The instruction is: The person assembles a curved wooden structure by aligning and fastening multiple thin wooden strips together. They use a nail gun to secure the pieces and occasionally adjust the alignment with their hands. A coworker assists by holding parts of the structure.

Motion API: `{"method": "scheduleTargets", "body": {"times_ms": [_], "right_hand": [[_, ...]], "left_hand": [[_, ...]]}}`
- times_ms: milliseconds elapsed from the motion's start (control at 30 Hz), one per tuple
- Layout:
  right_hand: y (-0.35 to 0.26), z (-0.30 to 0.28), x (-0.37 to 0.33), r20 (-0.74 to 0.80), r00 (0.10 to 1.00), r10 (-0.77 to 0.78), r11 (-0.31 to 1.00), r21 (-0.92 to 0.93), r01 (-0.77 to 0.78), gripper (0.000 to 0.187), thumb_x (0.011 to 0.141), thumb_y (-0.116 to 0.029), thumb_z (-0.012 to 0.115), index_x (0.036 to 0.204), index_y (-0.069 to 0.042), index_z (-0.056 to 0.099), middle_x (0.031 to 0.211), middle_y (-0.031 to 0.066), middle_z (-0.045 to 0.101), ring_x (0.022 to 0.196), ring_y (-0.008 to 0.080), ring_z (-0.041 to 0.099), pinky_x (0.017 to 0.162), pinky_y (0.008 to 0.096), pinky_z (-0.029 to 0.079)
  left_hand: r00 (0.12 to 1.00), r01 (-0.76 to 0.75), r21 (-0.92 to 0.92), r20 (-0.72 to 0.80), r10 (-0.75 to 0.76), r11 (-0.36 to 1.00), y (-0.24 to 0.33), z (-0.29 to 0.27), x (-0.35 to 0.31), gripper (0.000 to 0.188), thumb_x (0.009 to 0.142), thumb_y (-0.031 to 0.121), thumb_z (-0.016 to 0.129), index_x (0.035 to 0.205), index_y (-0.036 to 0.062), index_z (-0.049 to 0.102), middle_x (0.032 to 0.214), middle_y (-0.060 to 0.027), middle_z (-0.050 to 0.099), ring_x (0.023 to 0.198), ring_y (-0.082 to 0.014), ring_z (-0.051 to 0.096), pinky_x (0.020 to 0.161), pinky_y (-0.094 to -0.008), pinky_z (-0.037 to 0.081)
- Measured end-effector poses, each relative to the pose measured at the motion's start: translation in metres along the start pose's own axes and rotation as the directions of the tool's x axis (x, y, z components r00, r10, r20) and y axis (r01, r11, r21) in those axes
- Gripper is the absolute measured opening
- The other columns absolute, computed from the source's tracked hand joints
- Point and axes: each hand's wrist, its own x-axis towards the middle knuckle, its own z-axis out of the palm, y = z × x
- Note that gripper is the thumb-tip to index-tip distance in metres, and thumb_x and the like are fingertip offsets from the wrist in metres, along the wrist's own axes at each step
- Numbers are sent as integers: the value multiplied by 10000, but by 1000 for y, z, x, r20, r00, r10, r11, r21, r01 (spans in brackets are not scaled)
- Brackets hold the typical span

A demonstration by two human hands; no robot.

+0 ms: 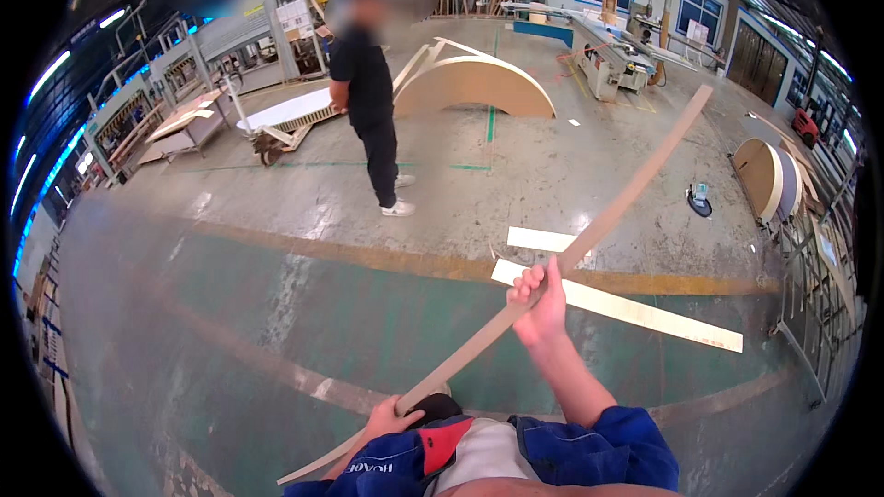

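A long, narrow brown wooden strip (635,189) runs slantwise across my body, from low at the left to high at the right. My right hand (539,302) is wrapped round its middle, thumb pointing up. Lower down, near my waist, my left hand (389,419) grips the same strip, with its tail end sticking out past my left forearm. Beyond my right hand, two pale flat boards lie on the floor: a long board (654,319) and a board partly hidden behind the strip (536,238).
A person in black (368,97) stands ahead to the left. Behind them is a half-round wooden panel (474,90). A sliding-table saw (612,64) stands at the far right. Curved panels (762,179) and a metal rack (799,313) line the right side. A small device (700,200) sits on the floor.
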Motion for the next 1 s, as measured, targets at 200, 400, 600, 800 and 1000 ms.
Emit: {"method": "scheduleTargets", "body": {"times_ms": [200,400,600,800,1000], "right_hand": [[-111,10,198,-159,959,-235,969,-114,219,390,930,-412,549,676,-156,403,595,-31,416,536,104,413,526,254,372],[-177,51,327,-98,881,-463,886,-65,458,314,944,-411,528,830,-118,518,735,4,533,642,143,521,600,263,436],[-208,11,437,177,823,-540,817,-122,563,362,947,-479,454,928,-124,518,801,9,594,684,166,556,647,288,453],[-185,-59,576,386,896,-219,954,-109,280,493,897,-585,456,753,-114,466,706,54,592,636,229,585,608,366,460],[-220,-22,719,330,939,-95,933,-300,200,493,937,-526,444,648,-128,407,548,-10,378,486,146,363,539,333,360]], "left_hand": [[893,-97,-155,-450,17,983,-43,-5,164,270,712,167,782,870,34,607,673,-110,580,633,-206,591,614,-332,491],[954,-146,-147,-283,100,978,45,-59,343,196,713,124,780,732,-18,647,665,-102,582,592,-178,555,539,-307,422],[930,-345,-111,93,355,932,188,-73,532,203,765,196,744,790,3,687,673,-106,621,565,-167,560,549,-303,446],[853,-337,-185,354,383,923,332,-55,683,256,817,261,710,783,8,690,639,-111,629,560,-173,593,546,-321,459],[863,-270,-329,334,380,905,443,-69,814,236,838,231,695,814,-3,679,630,-82,633,536,-129,559,538,-297,456]]}}
